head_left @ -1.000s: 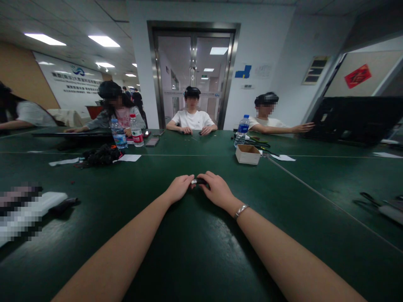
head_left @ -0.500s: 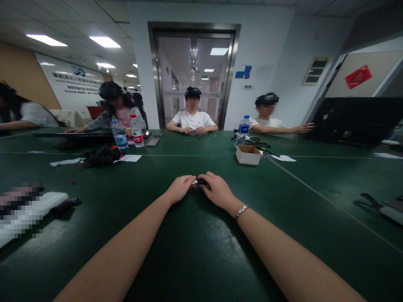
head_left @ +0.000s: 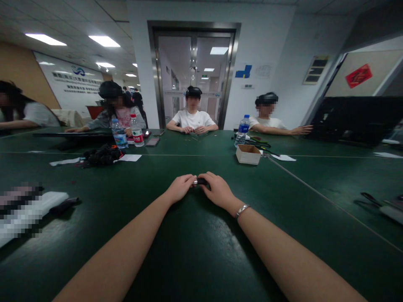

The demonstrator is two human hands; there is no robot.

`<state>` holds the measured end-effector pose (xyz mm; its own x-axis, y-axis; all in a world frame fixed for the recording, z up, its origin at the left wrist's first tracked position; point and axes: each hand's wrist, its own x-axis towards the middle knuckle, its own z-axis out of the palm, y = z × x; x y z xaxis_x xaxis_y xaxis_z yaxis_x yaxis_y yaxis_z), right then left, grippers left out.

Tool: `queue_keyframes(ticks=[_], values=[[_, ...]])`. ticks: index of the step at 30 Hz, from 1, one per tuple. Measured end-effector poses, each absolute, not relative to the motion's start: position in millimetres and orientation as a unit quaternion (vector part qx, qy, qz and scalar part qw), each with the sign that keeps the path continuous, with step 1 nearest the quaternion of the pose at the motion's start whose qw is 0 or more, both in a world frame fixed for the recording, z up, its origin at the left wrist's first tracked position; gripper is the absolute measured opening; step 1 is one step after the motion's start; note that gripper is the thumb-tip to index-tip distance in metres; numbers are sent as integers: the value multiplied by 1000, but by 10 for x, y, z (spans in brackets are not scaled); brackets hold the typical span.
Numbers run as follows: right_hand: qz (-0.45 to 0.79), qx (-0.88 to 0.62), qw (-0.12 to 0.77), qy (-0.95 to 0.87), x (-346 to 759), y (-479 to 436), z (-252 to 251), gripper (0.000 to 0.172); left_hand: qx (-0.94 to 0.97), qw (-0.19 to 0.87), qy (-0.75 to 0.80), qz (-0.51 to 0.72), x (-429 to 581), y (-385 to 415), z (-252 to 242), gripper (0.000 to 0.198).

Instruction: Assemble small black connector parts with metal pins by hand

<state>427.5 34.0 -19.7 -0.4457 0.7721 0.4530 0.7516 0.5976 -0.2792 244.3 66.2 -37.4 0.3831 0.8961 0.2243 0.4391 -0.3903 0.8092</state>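
Between my two hands, just over the dark green tabletop (head_left: 201,243), is a small black object with a shiny silver end (head_left: 202,181). My left hand (head_left: 181,188) is closed with its fingertips pinched at the silver end. On the other side, my right hand (head_left: 218,191) curls its fingers around the black part. The fingers cover much of the object, and its exact kind does not show. A silver bracelet circles my right wrist.
Ahead stands an open small box (head_left: 248,155), with a blue-capped bottle (head_left: 242,131) behind it. Two more bottles (head_left: 119,135) and a dark tangled bundle (head_left: 102,156) are at left. A black monitor (head_left: 355,121) stands right. Several people sit around the table.
My hands and the small object stay in nearly the same place. The person at the far left has shifted slightly to the right.
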Motion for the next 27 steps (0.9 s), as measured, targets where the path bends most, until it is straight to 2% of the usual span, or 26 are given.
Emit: queue_keyframes(ticks=[4,11,18,23,27], values=[[18,-453,275,-848,4274,338,-191,25,764,330,443,332,2439,648,-362,34],[13,-447,278,-850,4282,342,-211,27,767,312,452,331,2441,671,-380,45],[-14,-436,269,-859,4292,355,-230,19,788,252,468,312,2462,592,-332,53],[25,-458,287,-841,4308,348,-256,21,797,176,482,318,2452,577,-340,48],[66,-514,284,-807,4422,390,-299,17,766,88,585,253,2300,546,-326,36]])
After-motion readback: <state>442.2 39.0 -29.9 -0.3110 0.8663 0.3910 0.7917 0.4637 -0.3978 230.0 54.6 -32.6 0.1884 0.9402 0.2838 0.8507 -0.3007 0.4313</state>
